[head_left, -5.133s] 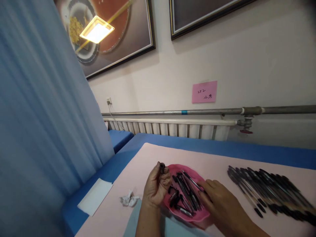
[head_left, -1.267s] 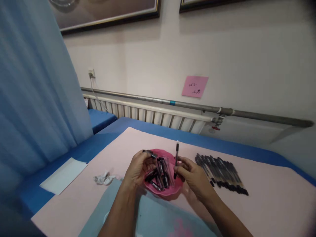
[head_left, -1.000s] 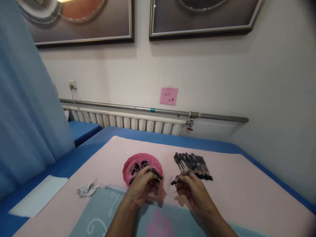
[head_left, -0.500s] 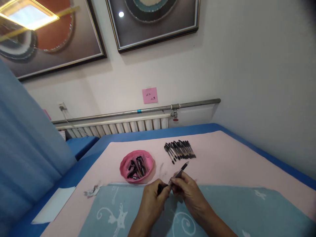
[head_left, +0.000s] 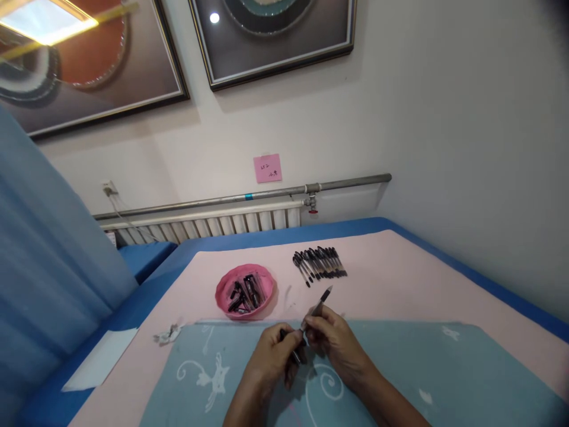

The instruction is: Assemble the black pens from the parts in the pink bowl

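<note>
The right hand (head_left: 331, 338) is pinching a pen (head_left: 319, 303), tip pointing far-right. The left hand (head_left: 275, 354) is closing around a dark cap (head_left: 284, 335) just beside it

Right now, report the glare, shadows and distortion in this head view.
Head view: a ceiling lamp glares off the left framed picture, and a small bright spot sits on the right framed picture; wide-angle bending tilts the wall and pipe; the corners darken; soft shadows fall under the left hand and right hand, which hold a pen; the row of pens looks small but fairly sharp.
</note>
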Available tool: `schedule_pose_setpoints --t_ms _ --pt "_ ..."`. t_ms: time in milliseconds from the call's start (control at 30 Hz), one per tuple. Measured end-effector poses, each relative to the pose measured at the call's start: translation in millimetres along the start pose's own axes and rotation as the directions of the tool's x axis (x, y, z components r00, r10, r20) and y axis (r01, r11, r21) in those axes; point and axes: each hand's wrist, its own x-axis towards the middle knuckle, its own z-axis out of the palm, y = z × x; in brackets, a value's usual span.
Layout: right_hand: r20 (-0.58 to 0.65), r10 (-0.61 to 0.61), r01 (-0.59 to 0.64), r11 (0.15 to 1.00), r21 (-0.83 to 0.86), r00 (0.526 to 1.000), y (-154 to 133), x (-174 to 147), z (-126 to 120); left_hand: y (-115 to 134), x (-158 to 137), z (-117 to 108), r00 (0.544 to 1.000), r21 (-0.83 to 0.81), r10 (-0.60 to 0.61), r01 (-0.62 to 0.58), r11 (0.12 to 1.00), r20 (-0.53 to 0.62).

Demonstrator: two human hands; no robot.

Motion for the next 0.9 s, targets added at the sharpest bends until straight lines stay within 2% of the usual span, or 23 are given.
schedule_pose_setpoints --t_ms 100,200,267,367,433,633,767,833,900 --pt "-0.002 0.006 -0.006 1.000 -0.017 1.000 1 0 1 -1 0 0 0.999 -0.050 -0.014 0.012 0.999 -0.038" --pt "-0.012 0.002 -0.002 0.998 -0.057 1.000 4 2 1 -1 0 1 0.993 0.060 0.028 -0.021 0.998 -0.117" --pt "-0.011 0.012 -0.012 0.999 -0.043 1.000 5 2 1 0 1 1 0.995 0.065 0.014 -0.008 0.998 -0.096" --pt "-0.005 0.017 -0.017 1.000 0.007 1.000 6 3 1 0 2 -2 0.997 -0.090 -0.075 0.074 0.993 -0.006" --pt "-0.007 0.007 -0.007 1.000 0.014 1.000 7 4 1 -2 3 -3 0.995 -0.152 -0.098 0.096 0.984 -0.006" --pt "-0.021 0.008 -0.009 0.999 -0.043 1.000 12 7 1 -5 3 -3 0.999 -0.019 0.003 -0.004 1.000 -0.045" --pt "-0.044 -0.015 0.015 1.000 0.001 0.999 8 6 3 -3 3 -9 0.995 -0.183 -0.096 0.095 0.978 0.007" --pt "-0.093 -0.027 0.031 0.999 0.035 0.995 4 5 4 2 6 -20 0.988 -0.279 -0.144 0.122 0.952 -0.061" --pt "-0.119 -0.022 0.026 0.999 0.034 0.993 2 5 3 12 12 -34 0.968 -0.326 -0.142 0.067 0.943 -0.209"
